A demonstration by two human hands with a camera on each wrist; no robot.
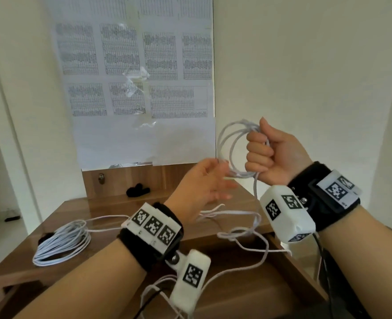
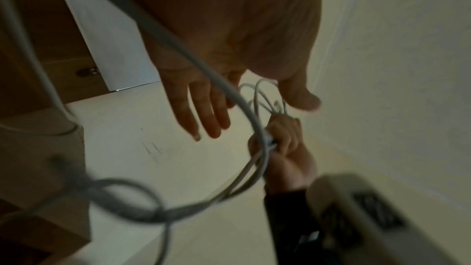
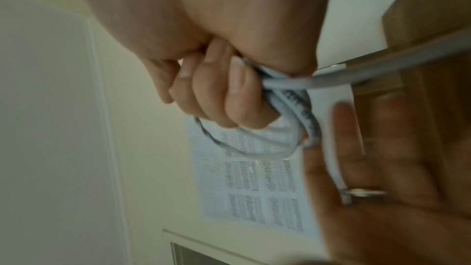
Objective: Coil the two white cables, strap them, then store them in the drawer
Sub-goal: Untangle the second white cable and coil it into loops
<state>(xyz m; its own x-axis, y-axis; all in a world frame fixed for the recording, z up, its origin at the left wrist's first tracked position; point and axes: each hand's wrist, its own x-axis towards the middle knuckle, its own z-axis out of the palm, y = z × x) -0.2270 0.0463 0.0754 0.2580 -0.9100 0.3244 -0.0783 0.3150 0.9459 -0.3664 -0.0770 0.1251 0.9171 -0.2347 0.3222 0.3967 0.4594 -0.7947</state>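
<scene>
— What fills the frame?
— Two hands raised over a wooden table. The right hand, at centre right, is a fist wrapped round several loops of a white cable; its loose tail drops from the fist and sprawls over the tabletop at lower centre.

— And the other hand?
— The left hand, centre frame, is spread, fingers straight and apart, gripping nothing. It sits just beside the loops; motion blur hides whether the fingertips touch them.

— How many cables in all?
— Two. The second white cable lies coiled on the table at lower left, a strand running off it toward the left wrist.

— Anything else?
— One dark bundle — too indistinct to name — rests at the back of the table, under a sheet of printed tables on the wall, upper centre.
</scene>
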